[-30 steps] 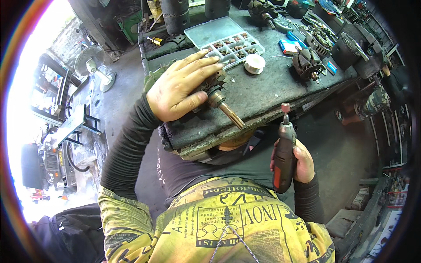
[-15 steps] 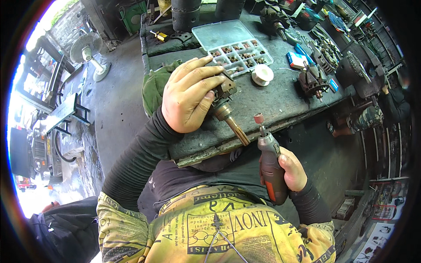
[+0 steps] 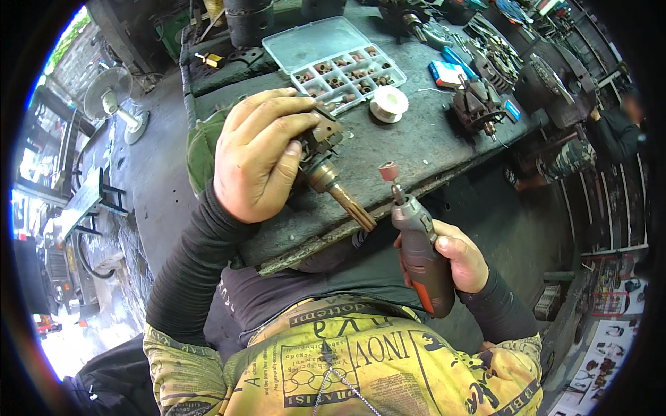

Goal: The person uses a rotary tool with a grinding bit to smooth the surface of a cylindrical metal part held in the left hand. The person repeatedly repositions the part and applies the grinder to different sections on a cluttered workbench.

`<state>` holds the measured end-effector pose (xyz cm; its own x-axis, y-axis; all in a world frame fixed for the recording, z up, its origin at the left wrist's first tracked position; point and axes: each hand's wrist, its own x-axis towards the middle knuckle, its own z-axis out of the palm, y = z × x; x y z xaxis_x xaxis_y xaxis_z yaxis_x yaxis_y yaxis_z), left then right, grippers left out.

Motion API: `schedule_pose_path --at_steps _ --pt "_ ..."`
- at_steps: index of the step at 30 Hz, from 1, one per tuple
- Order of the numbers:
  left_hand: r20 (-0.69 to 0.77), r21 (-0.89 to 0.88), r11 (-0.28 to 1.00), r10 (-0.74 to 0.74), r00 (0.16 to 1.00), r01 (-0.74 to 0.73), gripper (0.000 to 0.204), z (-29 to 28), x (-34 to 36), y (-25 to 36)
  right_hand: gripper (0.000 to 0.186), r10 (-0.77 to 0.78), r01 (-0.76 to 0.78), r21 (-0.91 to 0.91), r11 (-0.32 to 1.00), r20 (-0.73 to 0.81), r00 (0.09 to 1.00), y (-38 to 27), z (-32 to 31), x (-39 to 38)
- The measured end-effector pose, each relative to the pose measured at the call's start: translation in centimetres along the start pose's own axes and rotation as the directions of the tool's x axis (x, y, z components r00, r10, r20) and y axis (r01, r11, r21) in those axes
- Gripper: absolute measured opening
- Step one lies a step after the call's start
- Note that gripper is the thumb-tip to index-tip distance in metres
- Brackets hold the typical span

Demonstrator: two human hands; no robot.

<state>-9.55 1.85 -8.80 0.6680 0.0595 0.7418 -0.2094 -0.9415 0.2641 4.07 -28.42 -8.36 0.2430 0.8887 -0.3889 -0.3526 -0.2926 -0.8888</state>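
Observation:
My left hand (image 3: 260, 156) is closed over the blocky upper end of a splined metal shaft part (image 3: 340, 197). The splined shaft slants down past the bench's near edge, and my palm and fingers hide much of the upper end. In my right hand (image 3: 458, 253) is a dark grey rotary tool (image 3: 421, 253) with an orange-red patch near its base. A small reddish-brown sanding drum (image 3: 388, 171) sits at its tip, pointing up, to the right of the shaft and apart from it. My right thumb lies along the tool's body.
On the dark bench (image 3: 409, 149) lie a clear compartment box (image 3: 329, 69) of small brown pieces, a white spool (image 3: 388, 104), a rotor-like part (image 3: 479, 111) and a green cloth (image 3: 205, 149). A white fan (image 3: 111, 104) stands left. Another person (image 3: 576, 156) is at the far right.
The whole view has shifted, so the bench and its contents appear farther left and slightly higher. Both hands keep their holds; the rotary tool sits slightly farther right relative to the shaft.

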Motion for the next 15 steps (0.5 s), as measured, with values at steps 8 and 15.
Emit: schedule_pose_path --at_steps 8,15 --pt "-0.013 0.008 0.999 0.035 0.999 -0.035 0.025 0.4 1.5 0.0 0.064 -0.055 0.053 0.039 0.998 0.032 0.998 1.0 -0.3 -0.2" --pt "0.002 0.002 1.0 -0.008 1.0 0.008 0.028 0.5 1.4 0.2 0.058 0.03 -0.041 0.175 0.984 0.063 0.998 2.0 -1.6 -0.3"
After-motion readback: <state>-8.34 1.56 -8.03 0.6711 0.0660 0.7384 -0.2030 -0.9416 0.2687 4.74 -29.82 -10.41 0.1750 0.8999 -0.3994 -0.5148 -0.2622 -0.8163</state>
